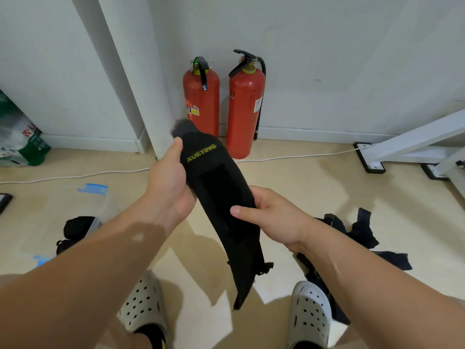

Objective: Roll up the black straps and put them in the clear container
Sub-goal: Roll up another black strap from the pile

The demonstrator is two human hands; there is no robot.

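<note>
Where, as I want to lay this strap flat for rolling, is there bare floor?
Bare floor lies between the cable, the white frame and the strap pile. A smaller patch lies between the left shoe and right shoe, partly hidden by the held strap. Crowded: around the container, and where the pile lies beside the right shoe.

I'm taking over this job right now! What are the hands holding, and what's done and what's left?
Left hand: grips the upper end of a long black fabric strap with yellow lettering, held in the air and not yet rolled.
Right hand: pinches the same strap near its middle.
Clear plastic container with blue clips: on the floor at the left.
Done: two rolled black straps seem to lie inside it.
Left: roll the held strap and put it in, then do the pile of loose black straps on the floor at the right.
</note>
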